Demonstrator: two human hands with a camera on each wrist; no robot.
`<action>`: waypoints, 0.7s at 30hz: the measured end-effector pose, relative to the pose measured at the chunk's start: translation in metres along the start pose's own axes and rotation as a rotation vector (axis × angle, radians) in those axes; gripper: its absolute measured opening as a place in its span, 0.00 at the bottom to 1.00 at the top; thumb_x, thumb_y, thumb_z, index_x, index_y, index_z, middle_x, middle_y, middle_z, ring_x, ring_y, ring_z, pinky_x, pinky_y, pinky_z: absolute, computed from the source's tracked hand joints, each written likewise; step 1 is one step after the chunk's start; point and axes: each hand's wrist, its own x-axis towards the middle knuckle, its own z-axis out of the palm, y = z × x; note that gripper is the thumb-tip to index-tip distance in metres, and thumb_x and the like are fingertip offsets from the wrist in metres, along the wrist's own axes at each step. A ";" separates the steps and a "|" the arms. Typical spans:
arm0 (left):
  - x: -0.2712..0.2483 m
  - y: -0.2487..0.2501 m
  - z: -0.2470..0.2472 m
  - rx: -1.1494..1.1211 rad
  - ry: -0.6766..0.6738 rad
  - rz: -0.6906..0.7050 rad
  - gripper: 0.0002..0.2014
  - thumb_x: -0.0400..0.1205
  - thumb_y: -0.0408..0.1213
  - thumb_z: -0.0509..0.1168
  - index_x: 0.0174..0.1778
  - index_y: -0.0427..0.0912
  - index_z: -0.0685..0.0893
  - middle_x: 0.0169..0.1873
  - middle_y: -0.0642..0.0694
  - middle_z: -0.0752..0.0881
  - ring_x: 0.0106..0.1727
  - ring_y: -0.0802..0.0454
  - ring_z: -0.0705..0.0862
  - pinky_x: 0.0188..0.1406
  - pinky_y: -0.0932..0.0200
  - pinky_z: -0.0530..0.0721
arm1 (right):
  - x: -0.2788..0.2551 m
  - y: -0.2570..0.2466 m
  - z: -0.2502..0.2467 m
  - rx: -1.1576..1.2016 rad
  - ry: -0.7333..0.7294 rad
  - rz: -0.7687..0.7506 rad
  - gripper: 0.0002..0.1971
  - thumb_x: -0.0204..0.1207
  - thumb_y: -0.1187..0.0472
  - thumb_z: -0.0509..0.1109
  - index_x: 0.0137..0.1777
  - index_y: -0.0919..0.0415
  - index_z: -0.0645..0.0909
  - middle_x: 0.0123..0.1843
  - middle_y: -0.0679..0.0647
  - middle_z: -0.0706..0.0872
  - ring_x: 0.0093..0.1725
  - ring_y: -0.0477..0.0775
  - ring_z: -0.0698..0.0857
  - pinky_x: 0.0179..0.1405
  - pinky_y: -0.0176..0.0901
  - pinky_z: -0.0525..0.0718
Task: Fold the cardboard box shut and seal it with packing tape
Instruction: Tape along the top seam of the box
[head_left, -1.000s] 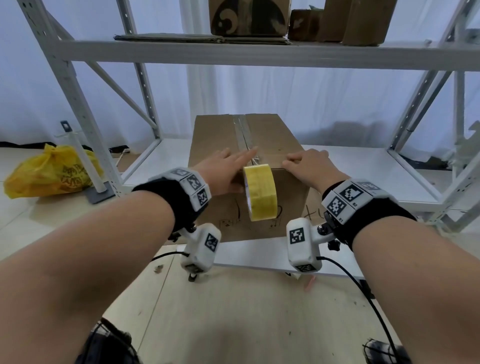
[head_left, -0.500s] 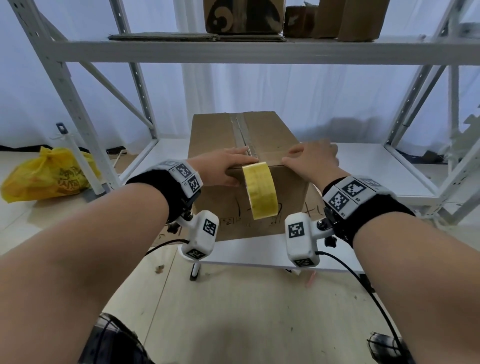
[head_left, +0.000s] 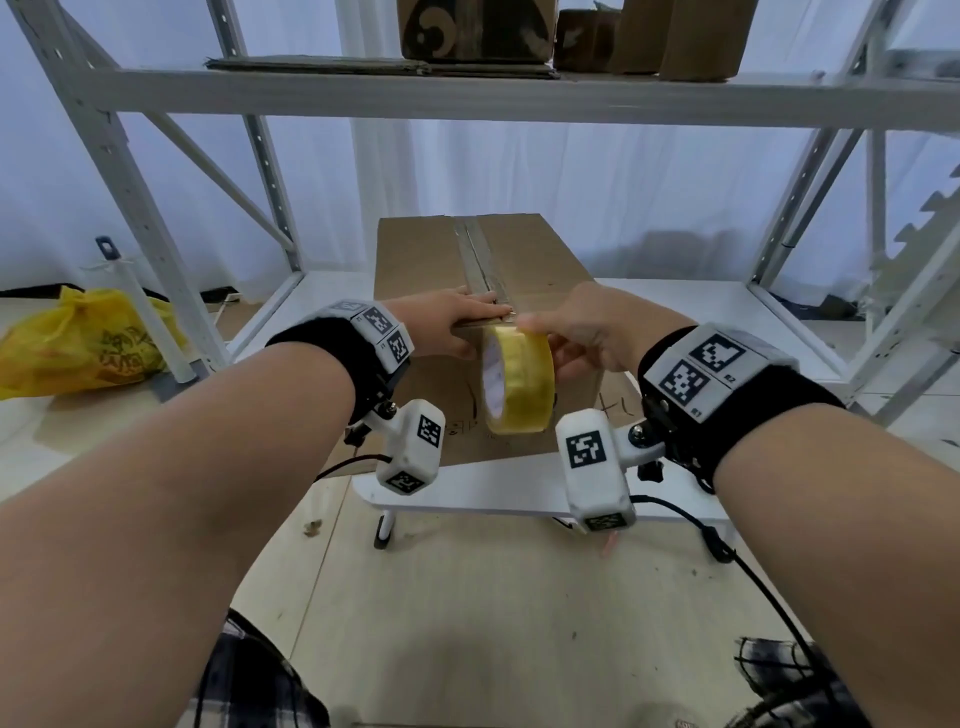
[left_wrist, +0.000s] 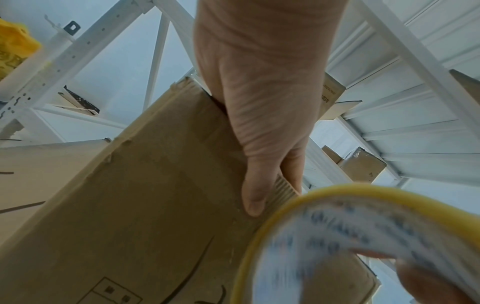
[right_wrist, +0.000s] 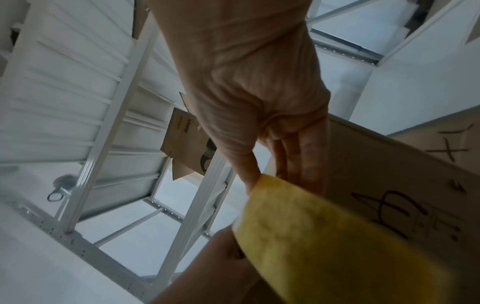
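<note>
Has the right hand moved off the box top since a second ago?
Yes. The right hand has come off the cardboard box top, leftward onto the tape roll at the seam.

Black wristbands (head_left: 358, 358) bearing white tagged camera mounts (head_left: 413, 452), plaid trousers (head_left: 249, 686)

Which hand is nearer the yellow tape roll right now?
Right. The right hand grips the tape roll by its rim, against the cardboard box's near face. The left hand lies on the box's near top edge, beside the roll, apparently not touching it.
</note>
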 end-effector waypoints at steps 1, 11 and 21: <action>0.000 0.000 -0.001 0.004 -0.010 -0.003 0.34 0.83 0.39 0.65 0.82 0.56 0.56 0.83 0.52 0.52 0.84 0.48 0.50 0.80 0.50 0.48 | 0.000 0.002 0.004 -0.109 -0.005 0.011 0.11 0.79 0.58 0.72 0.41 0.67 0.79 0.34 0.59 0.84 0.26 0.52 0.84 0.28 0.43 0.86; 0.005 0.000 -0.002 -0.131 -0.047 -0.063 0.24 0.88 0.39 0.46 0.82 0.57 0.58 0.83 0.53 0.52 0.84 0.49 0.46 0.81 0.48 0.42 | 0.007 0.014 0.029 -0.153 -0.044 0.132 0.14 0.82 0.61 0.67 0.58 0.73 0.81 0.34 0.62 0.84 0.25 0.51 0.83 0.21 0.38 0.86; 0.005 0.013 0.012 -0.104 0.264 -0.047 0.18 0.85 0.51 0.57 0.66 0.48 0.80 0.66 0.46 0.81 0.64 0.48 0.79 0.62 0.53 0.74 | 0.018 0.028 0.023 -0.027 -0.112 0.129 0.11 0.79 0.60 0.72 0.47 0.70 0.81 0.31 0.57 0.82 0.29 0.50 0.78 0.32 0.42 0.81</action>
